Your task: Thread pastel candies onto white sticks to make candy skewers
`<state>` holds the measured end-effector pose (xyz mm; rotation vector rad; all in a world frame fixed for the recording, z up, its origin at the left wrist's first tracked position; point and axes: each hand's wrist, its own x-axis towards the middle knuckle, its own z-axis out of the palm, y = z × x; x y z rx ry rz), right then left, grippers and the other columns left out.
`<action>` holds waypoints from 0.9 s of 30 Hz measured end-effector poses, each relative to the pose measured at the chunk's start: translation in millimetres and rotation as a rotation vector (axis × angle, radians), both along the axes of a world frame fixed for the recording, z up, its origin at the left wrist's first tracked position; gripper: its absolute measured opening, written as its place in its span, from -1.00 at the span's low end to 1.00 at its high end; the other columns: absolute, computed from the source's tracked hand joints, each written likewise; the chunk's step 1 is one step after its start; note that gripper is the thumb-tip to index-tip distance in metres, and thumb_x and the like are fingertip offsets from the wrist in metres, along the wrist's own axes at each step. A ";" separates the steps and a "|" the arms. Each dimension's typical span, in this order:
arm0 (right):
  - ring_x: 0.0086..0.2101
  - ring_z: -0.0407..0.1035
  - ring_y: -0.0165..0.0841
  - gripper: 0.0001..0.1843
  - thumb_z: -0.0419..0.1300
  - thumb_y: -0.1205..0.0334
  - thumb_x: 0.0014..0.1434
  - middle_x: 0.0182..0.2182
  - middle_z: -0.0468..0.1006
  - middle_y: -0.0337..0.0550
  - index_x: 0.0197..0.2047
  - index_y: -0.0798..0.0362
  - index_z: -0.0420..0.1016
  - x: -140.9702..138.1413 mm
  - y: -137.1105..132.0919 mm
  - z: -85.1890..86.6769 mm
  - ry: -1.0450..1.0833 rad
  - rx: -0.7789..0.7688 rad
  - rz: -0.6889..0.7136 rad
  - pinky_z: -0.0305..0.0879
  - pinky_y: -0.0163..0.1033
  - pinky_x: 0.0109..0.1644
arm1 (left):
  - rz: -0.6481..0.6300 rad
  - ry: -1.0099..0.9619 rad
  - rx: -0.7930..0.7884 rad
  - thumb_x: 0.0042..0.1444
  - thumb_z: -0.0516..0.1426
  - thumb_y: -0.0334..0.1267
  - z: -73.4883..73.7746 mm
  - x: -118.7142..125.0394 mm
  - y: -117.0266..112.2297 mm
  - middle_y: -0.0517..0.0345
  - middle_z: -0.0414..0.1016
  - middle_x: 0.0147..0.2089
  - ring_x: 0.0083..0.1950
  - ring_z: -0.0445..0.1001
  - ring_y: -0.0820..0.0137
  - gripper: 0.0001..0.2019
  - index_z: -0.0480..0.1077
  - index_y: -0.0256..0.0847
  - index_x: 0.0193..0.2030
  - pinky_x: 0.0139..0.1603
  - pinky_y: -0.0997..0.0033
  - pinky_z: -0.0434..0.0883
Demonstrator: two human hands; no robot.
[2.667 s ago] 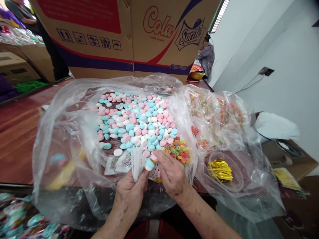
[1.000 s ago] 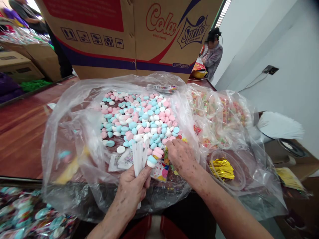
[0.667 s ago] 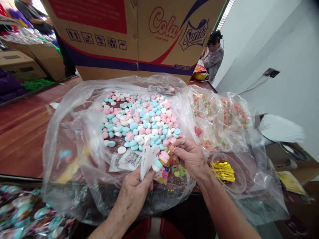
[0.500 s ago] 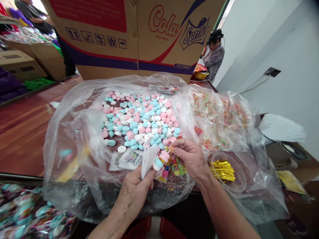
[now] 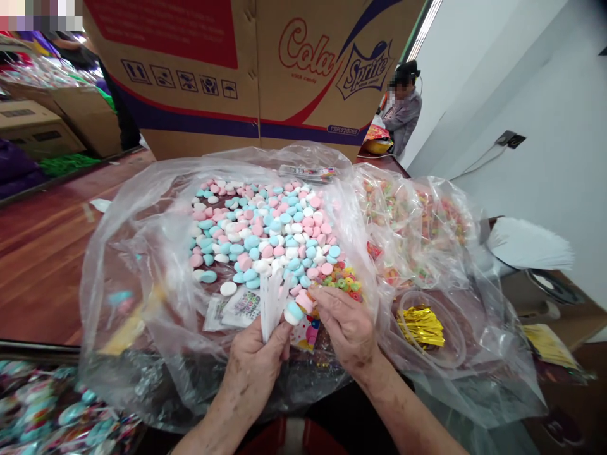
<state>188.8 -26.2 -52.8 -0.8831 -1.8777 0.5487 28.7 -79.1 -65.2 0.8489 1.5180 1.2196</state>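
Left hand (image 5: 256, 355) grips white sticks (image 5: 268, 306); right hand (image 5: 347, 325) bunches at stacked candies (image 5: 294, 311); whether it pinches one, I cannot tell.

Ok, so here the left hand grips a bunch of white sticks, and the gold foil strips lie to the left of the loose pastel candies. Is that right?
Not quite: the gold foil strips lie to the right of the loose pastel candies, as the head view shows. The left hand does grip a bunch of white sticks.
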 end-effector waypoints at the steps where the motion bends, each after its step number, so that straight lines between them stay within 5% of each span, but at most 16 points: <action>1: 0.02 0.48 -0.33 -0.57 0.07 0.42 0.28 0.01 0.59 -0.08 0.15 -0.03 0.51 -1.1 -0.8 -2.7 -0.022 0.040 0.015 0.41 -0.21 0.16 | -0.012 0.002 0.002 0.00 0.23 0.07 -2.3 0.2 0.7 0.29 0.22 -0.72 -0.70 0.08 0.54 -0.59 0.31 -0.19 -0.63 -0.71 0.54 0.03; 6: -0.01 0.50 -0.34 -0.63 0.05 0.38 0.31 -0.02 0.61 -0.05 0.11 0.05 0.52 -1.7 6.3 1.1 -0.087 0.023 0.096 0.42 -0.25 0.13 | -0.007 -0.056 -0.058 -0.08 0.26 0.11 -3.1 0.3 4.3 0.33 0.20 -0.73 -0.73 0.07 0.56 -0.59 0.32 -0.20 -0.57 -0.74 0.56 -0.01; 10: -0.12 0.52 -0.30 -0.69 0.08 0.27 0.32 -0.12 0.64 -0.10 0.08 0.04 0.49 5.2 28.9 20.2 -0.160 -0.047 -0.071 0.46 -0.22 0.00 | 0.013 -0.179 -0.094 -0.09 0.26 0.10 7.2 -1.5 3.8 0.33 0.23 -0.71 -0.75 0.01 0.61 -0.59 0.32 -0.21 -0.56 -0.76 0.59 -0.04; 14: -0.16 0.44 -0.22 -0.77 0.02 0.37 0.31 -0.16 0.55 0.00 -0.08 0.09 0.48 2.3 55.4 32.5 -0.521 0.126 -0.209 0.39 -0.14 -0.06 | 0.002 -0.207 -0.071 -0.07 0.25 0.08 9.8 -6.7 0.0 0.31 0.24 -0.72 -0.74 0.09 0.59 -0.60 0.34 -0.23 -0.57 -0.74 0.61 0.04; 19: -0.17 0.38 -0.15 -0.80 0.09 0.49 0.20 -0.18 0.53 0.05 -0.16 0.11 0.46 -14.6 71.3 25.1 -0.933 0.227 -0.299 0.32 -0.15 -0.18 | -0.014 -0.133 -0.115 -0.05 0.22 0.13 6.8 -8.7 -2.7 0.26 0.26 -0.74 -0.76 0.16 0.56 -0.55 0.32 -0.23 -0.63 -0.79 0.60 0.09; 27: -0.28 0.40 -0.27 -0.70 0.03 0.42 0.19 -0.22 0.53 -0.09 -0.07 0.06 0.48 15.6 80.6 25.9 -0.534 0.023 -0.401 0.28 -0.23 -0.21 | 0.028 -0.173 -0.110 -0.07 0.22 0.14 7.2 -8.9 -0.2 0.28 0.26 -0.73 -0.80 0.14 0.58 -0.54 0.30 -0.23 -0.64 -0.82 0.62 0.04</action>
